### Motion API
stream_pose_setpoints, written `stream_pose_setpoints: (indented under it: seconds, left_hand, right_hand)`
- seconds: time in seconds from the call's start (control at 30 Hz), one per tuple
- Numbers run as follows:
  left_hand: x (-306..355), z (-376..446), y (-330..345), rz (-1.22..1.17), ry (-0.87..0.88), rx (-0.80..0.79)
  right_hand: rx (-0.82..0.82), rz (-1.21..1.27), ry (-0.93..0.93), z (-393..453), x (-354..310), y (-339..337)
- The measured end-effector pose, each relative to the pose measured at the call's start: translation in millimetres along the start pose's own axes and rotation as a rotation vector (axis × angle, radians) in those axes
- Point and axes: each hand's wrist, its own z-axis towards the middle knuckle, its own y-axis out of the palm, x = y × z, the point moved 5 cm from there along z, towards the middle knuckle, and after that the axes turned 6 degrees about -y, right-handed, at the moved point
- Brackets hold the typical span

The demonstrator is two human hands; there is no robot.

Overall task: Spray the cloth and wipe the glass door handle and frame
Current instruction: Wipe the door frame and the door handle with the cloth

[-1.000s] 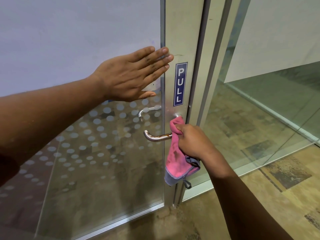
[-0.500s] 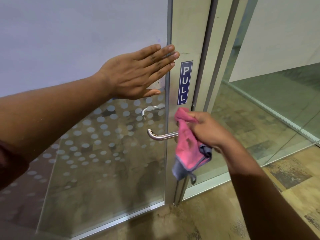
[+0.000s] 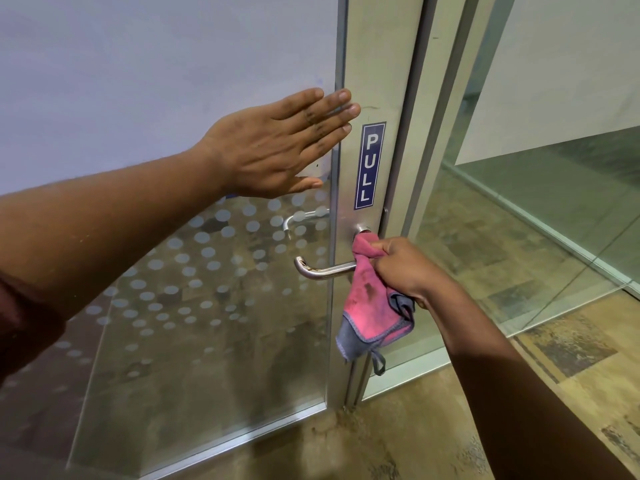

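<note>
A pink cloth with a grey edge (image 3: pixel 370 303) hangs from my right hand (image 3: pixel 408 268), which is closed on it. The cloth's top presses against the metal door frame (image 3: pixel 377 81) by the round base of the silver lever handle (image 3: pixel 325 270). The handle's bar sticks out to the left, bare. My left hand (image 3: pixel 277 147) lies flat with fingers together against the frosted glass door (image 3: pixel 156 81), fingertips at the frame's edge. A blue PULL sticker (image 3: pixel 369 165) sits on the frame above the handle. No spray bottle is in view.
A second lever handle (image 3: pixel 301 218) shows through the dotted glass on the door's far side. A fixed glass panel (image 3: pixel 536 220) stands to the right. Brown patterned floor (image 3: pixel 433 438) lies below, with dirt at the door's foot.
My right hand with the cloth has gone up off the handle's base and come back down to it. My left hand has stayed flat on the glass.
</note>
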Motion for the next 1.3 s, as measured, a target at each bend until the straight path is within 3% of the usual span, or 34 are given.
stream_pose_setpoints:
  seconds: [0.5, 0.93, 1.3]
  left_hand:
    - [-1, -1, -1, 0.003, -0.016, 0.045]
    - [-1, -1, -2, -0.002, -0.007, 0.041]
    - [-1, -2, -3, -0.042, -0.012, 0.049]
  right_hand:
    - [-0.042, 0.028, -0.028, 2, -34, 56]
    - [0.152, -0.019, -0.018, -1, -43, 80]
    - [0.165, -0.072, -0.068, -4, -49, 93]
